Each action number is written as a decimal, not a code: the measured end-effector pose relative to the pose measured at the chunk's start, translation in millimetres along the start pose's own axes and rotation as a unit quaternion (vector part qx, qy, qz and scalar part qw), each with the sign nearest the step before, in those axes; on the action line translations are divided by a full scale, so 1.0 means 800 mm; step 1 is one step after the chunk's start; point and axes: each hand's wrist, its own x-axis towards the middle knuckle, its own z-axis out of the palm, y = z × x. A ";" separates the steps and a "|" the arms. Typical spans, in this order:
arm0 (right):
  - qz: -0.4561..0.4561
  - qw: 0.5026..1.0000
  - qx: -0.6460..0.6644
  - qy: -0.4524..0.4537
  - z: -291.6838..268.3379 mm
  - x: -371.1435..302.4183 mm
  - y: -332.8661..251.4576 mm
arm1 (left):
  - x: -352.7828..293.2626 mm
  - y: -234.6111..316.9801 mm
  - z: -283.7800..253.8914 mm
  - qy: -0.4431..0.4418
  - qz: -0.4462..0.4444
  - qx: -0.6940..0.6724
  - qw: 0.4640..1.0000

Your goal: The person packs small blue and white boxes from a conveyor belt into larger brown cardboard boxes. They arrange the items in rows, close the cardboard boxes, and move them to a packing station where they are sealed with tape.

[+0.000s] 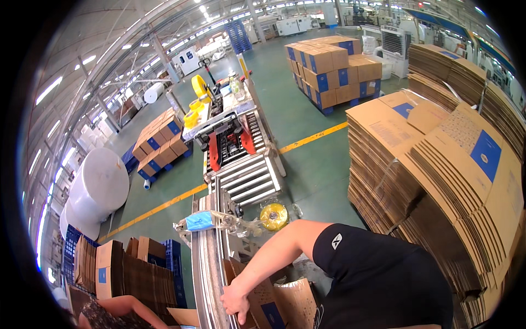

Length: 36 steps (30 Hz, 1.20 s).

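My right hand (235,301) reaches down from a raised elbow in a black short sleeve. Its fingers are bent over the upper edge of an open brown cardboard box (258,299), right beside the long metal rail (204,274) of the conveyor. The box has a blue printed patch and a raised flap (296,299) on its right side. Part of the fingers is hidden behind the box edge. My left hand is out of the picture.
Ahead stand a tape machine (230,137) with red side guards and a roller conveyor (255,181). A yellow tape roll (274,216) is close by. Flat cartons (433,159) are stacked high on the right. A co-worker's arm (131,304) shows at lower left, near more cartons (139,274).
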 end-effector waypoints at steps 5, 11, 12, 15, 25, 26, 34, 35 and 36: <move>0.024 0.993 -0.045 0.109 -0.019 -0.034 -0.007 | 0.010 -0.012 -0.047 0.059 0.009 0.036 0.998; 0.092 0.989 -0.098 0.057 0.024 -0.062 -0.030 | -0.092 0.025 0.019 0.004 0.115 -0.010 0.993; 0.076 0.996 -0.046 0.003 0.041 -0.033 -0.044 | -0.127 0.030 0.046 -0.032 0.137 -0.011 0.990; 0.097 0.950 0.255 -0.155 0.067 0.005 -0.090 | -0.184 0.013 0.124 -0.012 0.182 0.024 0.983; -0.276 0.889 0.269 -0.247 0.060 -0.143 -0.099 | -0.194 0.052 0.016 0.159 -0.103 0.222 0.957; -0.347 0.869 0.307 -0.174 0.099 -0.165 -0.090 | -0.207 0.060 0.024 0.075 -0.053 0.204 0.975; 0.137 0.950 0.219 0.175 0.104 -0.052 -0.053 | -0.204 -0.050 0.112 0.061 -0.284 0.240 0.926; 0.119 0.931 0.289 0.187 0.121 -0.047 -0.046 | -0.214 -0.050 0.150 0.035 -0.304 0.259 0.916; 0.146 0.939 0.218 0.220 0.172 -0.038 -0.026 | -0.209 -0.037 0.171 0.019 -0.308 0.233 0.922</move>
